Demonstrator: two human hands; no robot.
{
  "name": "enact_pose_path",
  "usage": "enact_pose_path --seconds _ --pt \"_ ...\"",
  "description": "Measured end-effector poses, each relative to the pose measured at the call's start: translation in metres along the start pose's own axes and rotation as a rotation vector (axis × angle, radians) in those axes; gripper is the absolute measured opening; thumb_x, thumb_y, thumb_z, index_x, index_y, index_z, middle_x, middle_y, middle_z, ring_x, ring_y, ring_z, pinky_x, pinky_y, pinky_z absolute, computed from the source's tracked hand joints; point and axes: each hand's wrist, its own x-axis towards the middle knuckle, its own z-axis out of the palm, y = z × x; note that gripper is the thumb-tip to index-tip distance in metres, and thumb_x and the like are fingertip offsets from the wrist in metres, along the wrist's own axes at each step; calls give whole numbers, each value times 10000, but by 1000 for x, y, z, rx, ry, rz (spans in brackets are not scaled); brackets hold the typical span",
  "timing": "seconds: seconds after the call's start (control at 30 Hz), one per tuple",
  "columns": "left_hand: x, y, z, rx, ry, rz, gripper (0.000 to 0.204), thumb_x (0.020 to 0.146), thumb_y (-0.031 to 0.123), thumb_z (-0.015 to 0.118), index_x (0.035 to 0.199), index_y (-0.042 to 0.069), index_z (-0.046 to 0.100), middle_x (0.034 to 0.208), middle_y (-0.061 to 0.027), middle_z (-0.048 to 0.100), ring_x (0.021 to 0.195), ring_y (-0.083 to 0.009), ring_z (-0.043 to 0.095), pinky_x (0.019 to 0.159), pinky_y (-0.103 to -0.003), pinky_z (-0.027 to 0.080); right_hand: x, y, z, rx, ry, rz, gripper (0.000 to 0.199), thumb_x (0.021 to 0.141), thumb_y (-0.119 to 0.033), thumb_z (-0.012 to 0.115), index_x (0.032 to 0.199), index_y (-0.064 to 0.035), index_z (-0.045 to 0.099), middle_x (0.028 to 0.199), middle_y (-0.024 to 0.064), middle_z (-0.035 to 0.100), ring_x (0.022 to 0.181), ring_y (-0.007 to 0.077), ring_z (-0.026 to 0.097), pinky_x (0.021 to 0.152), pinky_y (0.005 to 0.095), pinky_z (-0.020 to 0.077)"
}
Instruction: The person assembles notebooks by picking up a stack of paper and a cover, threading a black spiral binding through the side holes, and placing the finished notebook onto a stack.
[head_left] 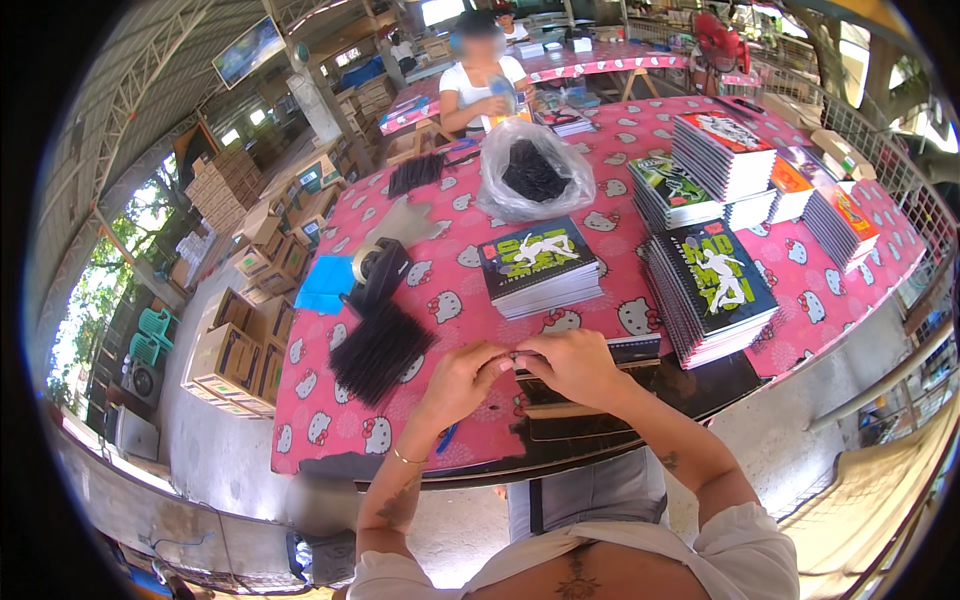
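My left hand (465, 378) and my right hand (578, 368) meet fingertip to fingertip near the table's front edge. Both are pinched closed around something small and dark, too hidden to name. Beneath my right hand lies a notebook (638, 349), mostly covered, on a dark board (690, 388). Just beyond my hands stands a stack of dark-covered notebooks (540, 262). To the right rises a taller stack of spiral-bound notebooks (710, 285) with the same cover. Left of my left hand is a pile of black plastic binding coils (380, 352).
A black tape dispenser (382, 275) sits beside a blue sheet (328, 284). Farther back are a clear plastic bag (535, 170) of black pieces and more notebook stacks (725, 150). Across the table a person (480, 80) handles something. Cardboard boxes (240, 345) stand on the floor at left.
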Motion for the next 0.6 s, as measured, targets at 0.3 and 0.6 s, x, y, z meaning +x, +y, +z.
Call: enact_pose_path --seconds 0.3,0.6 --pt "1 -9 -2 -16 -38 -107 172 956 125 721 1028 -31 711 849 -157 680 677 -239 625 632 -347 494 1 1 0 -19 -17 6 175 899 -319 720 949 -154 744 739 85 712 645 303 697 570 432 525" --pt "4 11 18 52 166 108 197 911 124 764 1050 5 690 880 -139 633 692 -273 616 647 -372 506 -26 -3 -20 -320 -1 -39 198 877 -186 664 1055 -131 730 851 28 688 783 218 716 735 403 501"
